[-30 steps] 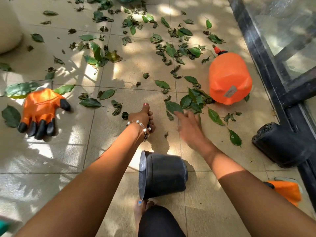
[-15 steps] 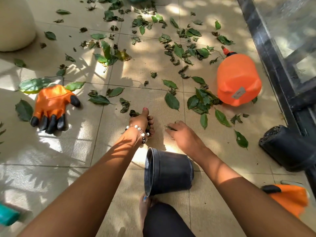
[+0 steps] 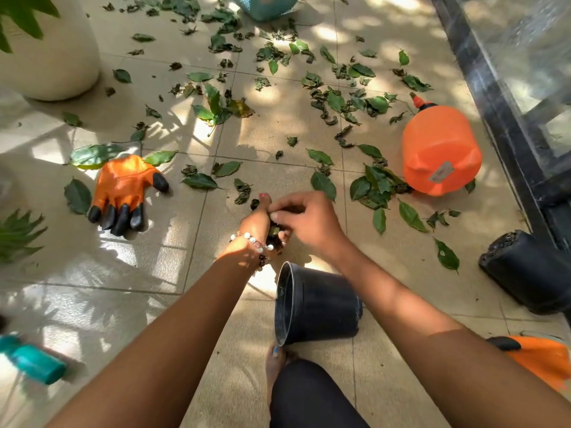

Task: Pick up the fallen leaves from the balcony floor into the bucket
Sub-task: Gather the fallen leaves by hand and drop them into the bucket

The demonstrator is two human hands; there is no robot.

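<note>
Green and dry fallen leaves [image 3: 327, 100] lie scattered over the beige tiled balcony floor, thickest at the far middle and beside the orange sprayer. A black bucket [image 3: 321, 307] lies on its side near my knee, its mouth facing left. My left hand [image 3: 258, 222], with a bead bracelet at the wrist, holds a bunch of gathered leaves just above and beyond the bucket. My right hand [image 3: 304, 219] meets it, fingers pinching leaves [image 3: 273, 231] into that bunch.
An orange clawed garden glove [image 3: 123, 189] lies at the left; a second one [image 3: 543, 359] at the right edge. An orange sprayer [image 3: 440, 149] and a black pot [image 3: 528, 270] lie near the glass door frame [image 3: 500, 118]. A white planter [image 3: 52, 57] stands far left.
My right hand left the floor at the right and came up to my left hand with leaves. The view shifted back slightly, showing more of the floor at the left.
</note>
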